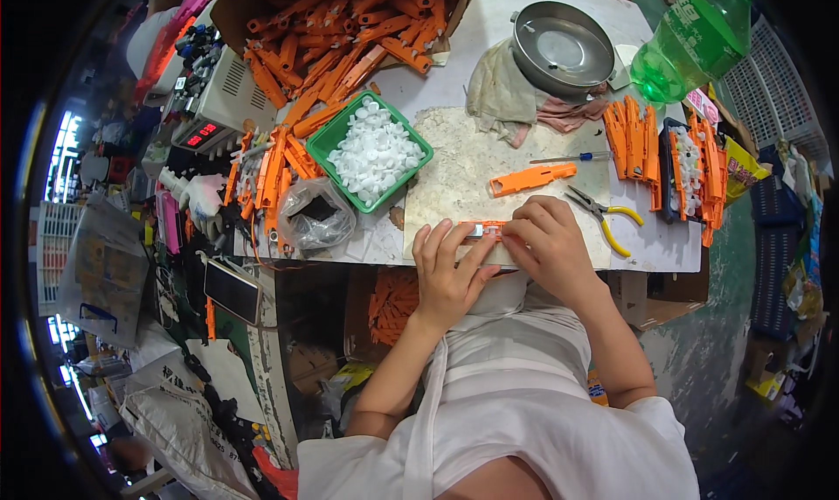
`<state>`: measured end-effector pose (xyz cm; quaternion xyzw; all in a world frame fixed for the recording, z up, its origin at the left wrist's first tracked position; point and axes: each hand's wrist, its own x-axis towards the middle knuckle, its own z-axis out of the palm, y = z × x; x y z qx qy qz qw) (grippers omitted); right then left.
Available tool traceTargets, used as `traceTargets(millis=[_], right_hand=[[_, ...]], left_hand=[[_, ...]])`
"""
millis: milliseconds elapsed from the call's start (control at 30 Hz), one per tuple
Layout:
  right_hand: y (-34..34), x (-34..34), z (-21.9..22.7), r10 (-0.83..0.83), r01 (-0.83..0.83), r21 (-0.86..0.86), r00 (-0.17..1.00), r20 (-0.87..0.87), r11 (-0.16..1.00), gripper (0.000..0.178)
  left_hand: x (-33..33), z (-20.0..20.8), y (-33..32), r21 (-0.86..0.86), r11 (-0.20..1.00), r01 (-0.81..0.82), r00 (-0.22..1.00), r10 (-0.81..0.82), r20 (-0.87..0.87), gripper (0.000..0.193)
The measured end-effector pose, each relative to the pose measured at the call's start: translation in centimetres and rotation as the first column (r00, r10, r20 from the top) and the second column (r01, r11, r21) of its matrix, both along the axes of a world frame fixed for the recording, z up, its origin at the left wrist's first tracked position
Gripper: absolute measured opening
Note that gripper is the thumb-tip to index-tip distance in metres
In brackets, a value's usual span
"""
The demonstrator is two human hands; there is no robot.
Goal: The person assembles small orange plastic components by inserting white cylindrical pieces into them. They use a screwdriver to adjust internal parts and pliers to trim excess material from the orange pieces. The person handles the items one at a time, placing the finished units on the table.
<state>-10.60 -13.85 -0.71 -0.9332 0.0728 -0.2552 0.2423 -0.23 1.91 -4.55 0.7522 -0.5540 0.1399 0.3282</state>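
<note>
Hands drawn narrow, left hand (452,270) and right hand (556,248) pinched an orange part (495,225) from either side, apparently to steady it, to the near right of the green basket (401,184), whose white pieces (371,153) seemed kept handy.

Smooth metal is seen in the upper-right pan (564,49), glossy plastic in the green bottle (696,42), wrinkled cloth in the beige rag (496,91), plastic in the held orange part (495,224).
</note>
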Motion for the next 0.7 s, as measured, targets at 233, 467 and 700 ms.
traceTargets(millis=[233,467,700], right_hand=[[-0.6,0.1,0.6,0.019,-0.011,0.088,0.996,-0.090,0.996,0.025],[-0.7,-0.1,0.2,0.040,-0.036,0.045,0.995,-0.094,0.998,0.027],[-0.6,-0.4,-0.4,0.016,-0.009,0.085,0.996,-0.091,0.996,0.028]], left_hand=[[0.0,-0.4,-0.1,0.048,0.999,-0.015,0.999,0.013,0.040,0.035],[-0.2,-0.2,-0.2,0.070,0.997,-0.027,0.997,0.022,0.076,0.032],[-0.2,-0.3,-0.4,0.077,0.996,-0.036,0.997,0.030,0.071,0.032]])
